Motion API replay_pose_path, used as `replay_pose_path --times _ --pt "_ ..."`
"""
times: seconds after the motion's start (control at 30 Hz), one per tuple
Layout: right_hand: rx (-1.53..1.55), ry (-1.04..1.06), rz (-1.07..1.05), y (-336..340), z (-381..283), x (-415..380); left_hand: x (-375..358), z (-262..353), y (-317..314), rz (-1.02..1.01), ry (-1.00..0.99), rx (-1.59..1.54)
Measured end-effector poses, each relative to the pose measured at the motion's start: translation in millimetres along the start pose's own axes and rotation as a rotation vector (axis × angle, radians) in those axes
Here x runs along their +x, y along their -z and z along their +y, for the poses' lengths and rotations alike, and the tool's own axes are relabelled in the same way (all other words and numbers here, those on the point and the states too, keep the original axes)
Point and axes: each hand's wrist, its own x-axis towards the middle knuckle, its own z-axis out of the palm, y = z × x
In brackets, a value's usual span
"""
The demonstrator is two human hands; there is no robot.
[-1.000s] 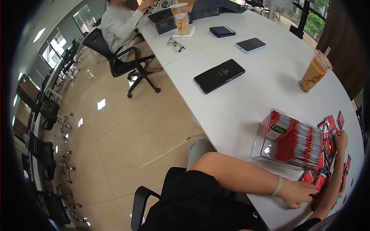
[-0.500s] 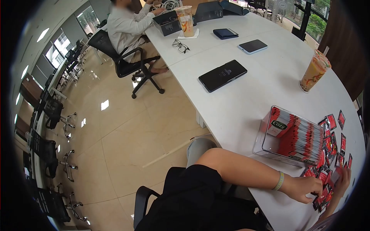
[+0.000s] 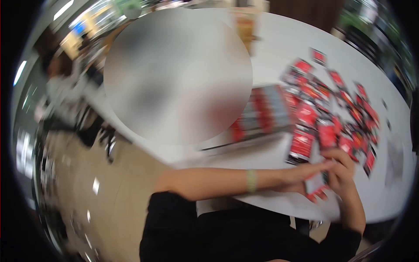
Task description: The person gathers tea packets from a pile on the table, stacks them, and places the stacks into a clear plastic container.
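Observation:
Near the table's front edge, my left hand (image 3: 301, 177), with a pale wristband on its wrist, is closed on a small red and white packet (image 3: 315, 183). My right hand (image 3: 340, 170) meets it from the right, its fingers bent against the same packet. Just beyond both hands lie many loose red and black packets (image 3: 305, 114), spread in a heap. To their left stands a clear box holding rows of red and grey packets (image 3: 268, 109), partly hidden by a round blur.
The white table (image 3: 371, 196) curves round at the right. A drink cup (image 3: 245, 28) stands at the far side. At the left, another person (image 3: 70, 96) sits on a chair. The blur hides much of the table's left part.
The view has swung to the right and is smeared by motion. My hands have come together, away from the heap and nearer to my body, with the packet between them.

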Motion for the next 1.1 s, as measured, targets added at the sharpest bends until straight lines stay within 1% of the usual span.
replay_pose_path --times 0.03,0.07,0.1,0.13,0.17,0.2,0.23,0.27,0.3,0.33,0.37,0.4,0.43,0.5,0.53,0.6,0.63,0.67,0.7,0.73,0.8,0.83,0.87,0.9,0.93,0.97,1.0,1.07,1.1 --pt "-0.019 0.03 -0.021 4 0 4 -5 6 -4 0.028 0.012 0.06" --pt "-0.012 0.107 -0.006 9 5 10 -6 3 -1 -0.006 -0.061 0.075" --pt "-0.145 0.113 -0.048 20 13 9 -6 9 -2 0.021 0.003 0.011" --pt "-0.262 0.041 0.032 25 23 10 -7 12 -1 0.038 -0.021 -0.006" --pt "-0.286 -0.15 0.047 38 34 7 -8 16 -3 0.067 -0.03 -0.041" --pt "-0.35 -0.218 0.138 49 53 -1 -9 21 -6 0.106 -0.038 -0.04" --pt "-0.551 -0.19 0.185 63 80 -11 -9 23 -5 0.128 -0.066 -0.053" --pt "-0.694 -0.225 0.193 79 100 -19 -9 24 -4 0.153 -0.103 -0.064" --pt "-0.816 -0.289 0.185 95 115 -30 -8 25 -2 0.141 -0.082 -0.064" --pt "-0.826 -0.306 0.187 108 130 -42 -9 24 -1 0.176 -0.082 -0.039" --pt "-0.842 -0.407 0.253 120 146 -55 -9 23 1 0.214 -0.088 -0.016" --pt "-0.858 -0.503 0.317 125 157 -66 -10 23 2 0.204 -0.08 -0.022" --pt "-0.867 -0.506 0.312 125 163 -75 -10 24 3 0.185 -0.075 -0.034" --pt "-0.8 -0.814 0.111 126 165 -85 -12 24 6 0.17 -0.078 -0.107" --pt "-0.842 -0.787 0.093 125 166 -85 -12 24 6 0.162 -0.07 -0.112" --pt "-0.574 -0.826 0.051 131 155 -76 -11 26 3 0.225 -0.133 -0.025" --pt "-0.575 -0.834 0.049 129 151 -71 -9 28 -3 0.27 -0.119 -0.03" --pt "-0.477 -0.824 0.134 126 148 -68 -8 29 -5 0.272 -0.112 -0.035" --pt "-0.378 -0.812 0.218 124 146 -69 -8 28 -7 0.275 -0.106 0.038" --pt "-0.377 -0.818 0.217 123 150 -73 -7 29 -8 0.277 -0.103 0.113" --pt "-0.674 -0.667 0.447 125 167 -77 -5 30 -6 0.25 -0.107 0.093" --pt "-0.921 -0.726 0.415 127 170 -81 -5 28 -3 0.259 -0.127 0.079" --pt "-0.916 -0.726 0.408 131 173 -84 -5 27 -1 0.271 -0.145 0.065" --pt "-0.885 -0.965 0.303 135 162 -78 -5 27 -2 0.281 -0.144 0.061" --pt "-0.843 -1.198 0.19 135 158 -73 -5 27 -2 0.262 -0.173 -0.021" --pt "-0.792 -1.113 0.281 135 167 -83 -5 28 -3 0.244 -0.21 -0.101" --pt "-0.74 -1.089 0.307 136 175 -88 -6 28 -1 0.261 -0.224 -0.101" --pt "-0.678 -1.083 0.369 137 177 -90 -7 28 4 0.215 -0.217 -0.278" --pt "-0.674 -1.053 0.404 136 171 -84 -7 28 4 0.199 -0.256 -0.277"
